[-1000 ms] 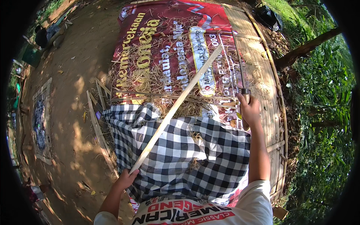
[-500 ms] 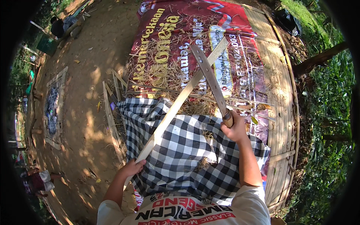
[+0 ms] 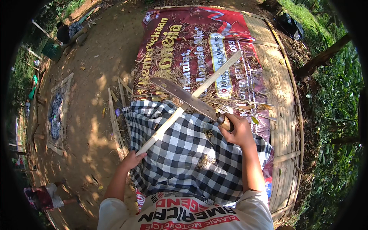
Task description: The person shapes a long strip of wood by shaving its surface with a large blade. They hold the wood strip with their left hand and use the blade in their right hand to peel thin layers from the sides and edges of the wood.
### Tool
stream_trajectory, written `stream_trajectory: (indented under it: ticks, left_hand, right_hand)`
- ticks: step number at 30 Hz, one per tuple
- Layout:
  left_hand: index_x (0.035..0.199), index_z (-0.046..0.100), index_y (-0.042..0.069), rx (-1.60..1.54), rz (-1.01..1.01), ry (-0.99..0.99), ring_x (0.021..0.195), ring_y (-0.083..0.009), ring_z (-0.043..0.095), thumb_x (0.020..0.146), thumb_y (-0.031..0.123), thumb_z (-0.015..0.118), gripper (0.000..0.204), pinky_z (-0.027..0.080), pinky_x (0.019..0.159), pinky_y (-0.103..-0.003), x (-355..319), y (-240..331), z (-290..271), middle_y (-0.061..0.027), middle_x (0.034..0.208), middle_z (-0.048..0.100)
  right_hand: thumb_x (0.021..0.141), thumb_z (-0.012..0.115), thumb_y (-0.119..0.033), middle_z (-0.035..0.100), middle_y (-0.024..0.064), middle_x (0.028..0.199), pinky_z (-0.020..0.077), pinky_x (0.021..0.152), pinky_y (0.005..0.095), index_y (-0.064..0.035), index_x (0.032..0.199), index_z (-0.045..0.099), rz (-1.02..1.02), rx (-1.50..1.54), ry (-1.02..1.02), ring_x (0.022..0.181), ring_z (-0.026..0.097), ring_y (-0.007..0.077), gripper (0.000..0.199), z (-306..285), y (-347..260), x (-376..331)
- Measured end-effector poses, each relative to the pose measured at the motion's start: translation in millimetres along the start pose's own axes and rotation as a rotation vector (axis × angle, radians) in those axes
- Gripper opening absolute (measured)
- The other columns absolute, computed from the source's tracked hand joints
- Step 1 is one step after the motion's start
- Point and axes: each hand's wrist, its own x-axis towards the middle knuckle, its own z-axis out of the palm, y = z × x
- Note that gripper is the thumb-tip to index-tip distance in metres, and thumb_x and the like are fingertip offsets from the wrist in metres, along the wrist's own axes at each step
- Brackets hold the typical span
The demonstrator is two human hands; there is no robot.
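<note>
"So, where is the pale wooden strip [image 3: 163, 129]?"

"Slanting over the checkered cloth [image 3: 180, 153]. Its low end is near the left edge of the bamboo platform [image 3: 283, 126], and its far end points over the red banner [image 3: 191, 17], toward the far right corner."

"And the fingers?"

"Closed on things, both sets. The left hand [image 3: 132, 160] grips the strip at its lowest end, and the right hand [image 3: 239, 132] is wrapped round the wooden handle [image 3: 225, 122] of a long knife [image 3: 202, 106]."

"Why hold the strip so far down?"

"I'd say it leaves nearly the whole length bare and sets the left fingers well apart from the blade. The knife crosses over the strip about midway, its tip toward the platform's left edge."

"Does the blade touch the wood?"

"From straight above I can't really tell; it may rest on it or hang just over it."

"What's the cloth for?"

"It spreads along the platform's near edge, in front of the person, probably as a cover against scraps; a small clump of shavings [image 3: 207, 161] sits on it. Beyond, more curls [image 3: 151, 71] litter the banner, which presumably serves as a ground sheet."
</note>
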Motion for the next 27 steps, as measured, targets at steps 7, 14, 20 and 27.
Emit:
stream_trajectory:
  ticks: [7,14,20,27]
  left_hand:
    - [0.085,0.067,-0.005,0.15,0.221,0.171,0.076,-0.0434,0.063,0.089,0.053,0.058,0.059,0.048,0.069,-0.046,3,14,-3,-0.0287,0.073,0.061]
    - [0.086,0.069,-0.001,0.232,0.28,0.261,0.078,-0.044,0.061,0.09,0.043,0.06,0.045,0.048,0.067,-0.048,3,14,1,-0.0252,0.075,0.063]
    - [0.081,0.066,0.0,0.334,0.349,0.36,0.076,-0.0434,0.061,0.088,0.037,0.062,0.038,0.048,0.066,-0.049,10,6,1,-0.0233,0.075,0.063]
    - [0.082,0.065,0.002,0.296,0.369,0.375,0.076,-0.0433,0.061,0.087,0.033,0.064,0.032,0.047,0.066,-0.05,21,-1,11,-0.0231,0.076,0.063]
  right_hand:
    - [0.092,0.062,-0.02,0.058,0.0031,0.066,0.042,0.049,0.0265,0.0016,0.092,0.057,0.398,0.638,0.077,0.054,0.053,0.0097,0.022,-21,-27,-19]
    - [0.097,0.055,-0.032,0.056,0.0083,0.07,0.0473,0.049,0.0298,-0.001,0.095,0.052,0.646,0.963,0.164,0.054,0.056,0.0167,0.031,23,-39,-64]
    - [0.098,0.052,-0.032,0.053,0.0094,0.069,0.0476,0.048,0.0299,0.0018,0.096,0.052,0.705,1.079,0.147,0.052,0.055,0.0167,0.034,11,-47,-86]
    - [0.098,0.051,-0.031,0.051,0.0094,0.068,0.0483,0.049,0.0313,0.001,0.097,0.049,0.696,1.153,0.309,0.051,0.053,0.0182,0.032,4,-52,-97]
